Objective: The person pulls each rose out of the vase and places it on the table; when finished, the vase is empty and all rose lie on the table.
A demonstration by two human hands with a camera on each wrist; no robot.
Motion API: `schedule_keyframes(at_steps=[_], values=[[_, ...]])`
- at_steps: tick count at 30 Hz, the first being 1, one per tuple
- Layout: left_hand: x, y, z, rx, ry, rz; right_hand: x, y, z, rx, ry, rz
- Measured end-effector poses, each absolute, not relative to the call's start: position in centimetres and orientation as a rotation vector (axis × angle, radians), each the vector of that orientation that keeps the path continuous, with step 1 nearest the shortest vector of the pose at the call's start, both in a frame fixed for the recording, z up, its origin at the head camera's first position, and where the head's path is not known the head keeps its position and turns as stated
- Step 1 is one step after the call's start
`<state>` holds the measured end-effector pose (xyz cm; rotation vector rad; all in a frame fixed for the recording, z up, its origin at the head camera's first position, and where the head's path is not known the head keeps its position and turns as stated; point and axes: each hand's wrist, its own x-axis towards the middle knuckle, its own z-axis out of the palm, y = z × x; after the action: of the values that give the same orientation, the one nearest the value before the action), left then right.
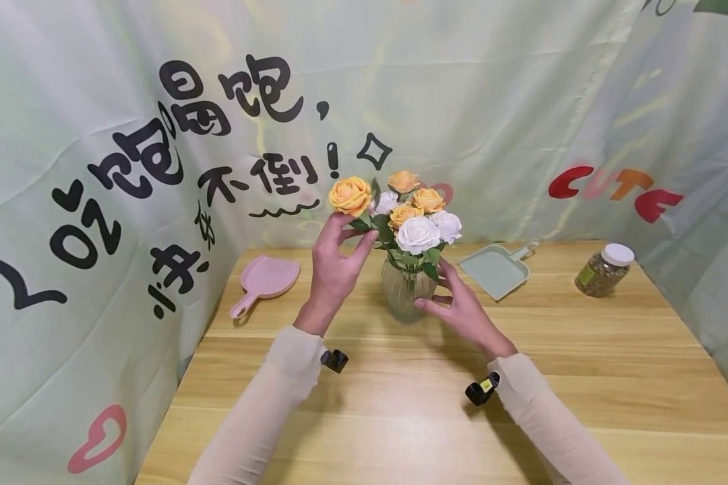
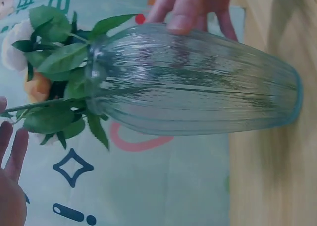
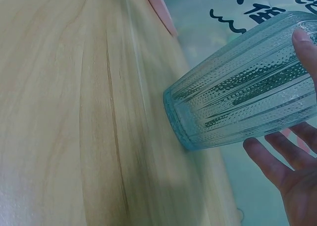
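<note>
A ribbed clear glass vase (image 1: 404, 296) stands upright on the table with several artificial roses in it, white ones (image 1: 417, 235) and orange-yellow ones (image 1: 428, 200). My left hand (image 1: 335, 259) pinches an orange rose (image 1: 350, 197) just below its bloom, left of the bunch. In the left wrist view a green stem (image 2: 37, 105) runs from those fingers to the vase's mouth. On the vase's right side, my right hand (image 1: 461, 306) grips the glass, thumb in front and fingers along the far side. Green leaves (image 2: 62, 60) spread over the rim.
A pink dustpan (image 1: 271, 277) lies at the back left of the wooden table (image 1: 388, 417). Right of the vase is a pale green dustpan (image 1: 496, 269), and farther right a white-lidded jar (image 1: 604, 270). A printed cloth (image 1: 473, 101) hangs close behind the table.
</note>
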<state>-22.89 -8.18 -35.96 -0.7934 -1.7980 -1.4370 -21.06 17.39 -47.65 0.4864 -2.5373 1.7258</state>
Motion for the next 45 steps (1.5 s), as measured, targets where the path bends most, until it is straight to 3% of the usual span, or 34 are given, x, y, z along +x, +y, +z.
schedule_keyframes(at_steps=[14,27,38,45], values=[[-22.4,-10.6,-32.0,-0.627,-1.596,-1.773,-21.1,17.3,-47.4,0.468,-2.561,1.728],[-23.1,-16.9,-28.6,-0.494,-1.464,-1.749,-21.3,17.7,-47.4,0.456,-2.573,1.755],[-22.8,-21.5,-34.4,-0.191,-2.269,-1.704,-21.2,17.7,-47.4,0.46,-2.551,1.787],[-21.9,-24.0,-40.6,-0.254,-2.626,-1.596,-21.3,17.6,-47.5,0.455,-2.559,1.798]])
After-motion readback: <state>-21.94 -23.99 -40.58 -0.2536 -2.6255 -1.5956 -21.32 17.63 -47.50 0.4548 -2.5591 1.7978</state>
